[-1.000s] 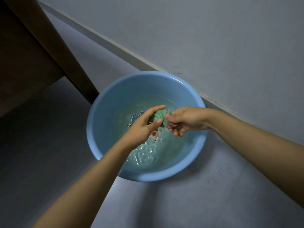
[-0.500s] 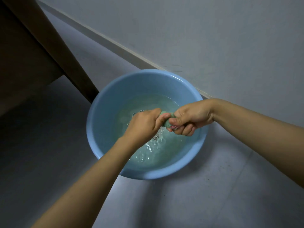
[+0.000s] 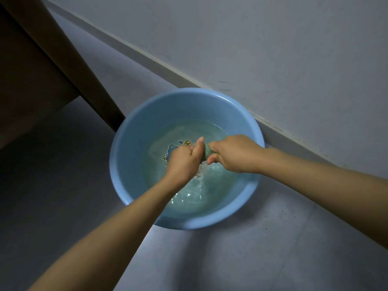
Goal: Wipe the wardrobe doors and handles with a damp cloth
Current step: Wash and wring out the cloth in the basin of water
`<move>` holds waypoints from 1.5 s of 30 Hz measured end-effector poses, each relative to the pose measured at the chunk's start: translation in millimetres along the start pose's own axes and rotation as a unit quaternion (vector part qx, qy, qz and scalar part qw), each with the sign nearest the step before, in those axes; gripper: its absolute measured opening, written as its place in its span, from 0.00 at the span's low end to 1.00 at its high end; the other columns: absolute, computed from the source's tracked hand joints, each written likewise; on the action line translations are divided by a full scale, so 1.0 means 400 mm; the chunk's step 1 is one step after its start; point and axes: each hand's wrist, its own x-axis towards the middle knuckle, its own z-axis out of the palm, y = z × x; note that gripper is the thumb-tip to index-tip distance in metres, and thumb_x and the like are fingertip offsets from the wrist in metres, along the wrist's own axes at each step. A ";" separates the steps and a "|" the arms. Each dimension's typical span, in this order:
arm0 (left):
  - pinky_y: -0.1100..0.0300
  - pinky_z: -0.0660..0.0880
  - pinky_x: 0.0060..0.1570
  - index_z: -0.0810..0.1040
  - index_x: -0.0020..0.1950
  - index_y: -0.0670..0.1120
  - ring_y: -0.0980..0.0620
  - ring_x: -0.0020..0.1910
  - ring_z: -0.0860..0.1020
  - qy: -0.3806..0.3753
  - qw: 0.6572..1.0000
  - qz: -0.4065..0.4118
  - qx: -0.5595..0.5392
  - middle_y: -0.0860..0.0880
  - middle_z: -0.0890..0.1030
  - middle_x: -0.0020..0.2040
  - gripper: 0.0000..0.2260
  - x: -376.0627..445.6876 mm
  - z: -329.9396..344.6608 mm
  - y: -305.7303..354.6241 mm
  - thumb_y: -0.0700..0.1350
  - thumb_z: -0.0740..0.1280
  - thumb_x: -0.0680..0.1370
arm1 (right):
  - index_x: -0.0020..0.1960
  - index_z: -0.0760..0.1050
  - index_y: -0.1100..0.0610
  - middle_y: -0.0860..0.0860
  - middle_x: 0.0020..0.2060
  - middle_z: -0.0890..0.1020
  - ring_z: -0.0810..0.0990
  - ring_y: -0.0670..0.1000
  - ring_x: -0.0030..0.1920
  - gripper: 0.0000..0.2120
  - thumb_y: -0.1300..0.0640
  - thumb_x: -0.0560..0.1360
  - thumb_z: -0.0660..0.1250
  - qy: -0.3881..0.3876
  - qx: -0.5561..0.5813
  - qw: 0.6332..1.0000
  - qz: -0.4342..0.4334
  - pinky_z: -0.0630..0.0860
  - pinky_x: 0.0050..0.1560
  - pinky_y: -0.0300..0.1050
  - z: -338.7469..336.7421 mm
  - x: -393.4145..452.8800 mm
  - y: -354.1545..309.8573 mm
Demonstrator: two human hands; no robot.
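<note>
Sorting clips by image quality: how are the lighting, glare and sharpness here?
Head view: dim overall, the left floor in deep shadow; small glints on the rippled water in the basin; hands and green cloth fairly sharp; wide-angle tilt slants the wall.

A blue basin (image 3: 130, 164) sits on the grey floor (image 3: 252, 259).

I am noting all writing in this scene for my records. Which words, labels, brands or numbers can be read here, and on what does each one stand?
No text can be read with certainty.
Bottom of the blue basin: a coloured cartoon print with some letter-like shapes, under water, partly hidden by the left hand, too blurred to read.
Green cloth, wall, floor: no writing visible.
</note>
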 end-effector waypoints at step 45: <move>0.54 0.78 0.53 0.78 0.59 0.48 0.45 0.53 0.81 -0.060 0.895 -0.133 -0.421 0.45 0.83 0.53 0.18 -0.327 -0.477 0.543 0.43 0.75 0.70 | 0.48 0.81 0.54 0.44 0.39 0.82 0.78 0.41 0.42 0.07 0.62 0.77 0.65 0.129 0.615 0.754 0.191 0.72 0.47 0.31 -0.590 -0.354 -0.178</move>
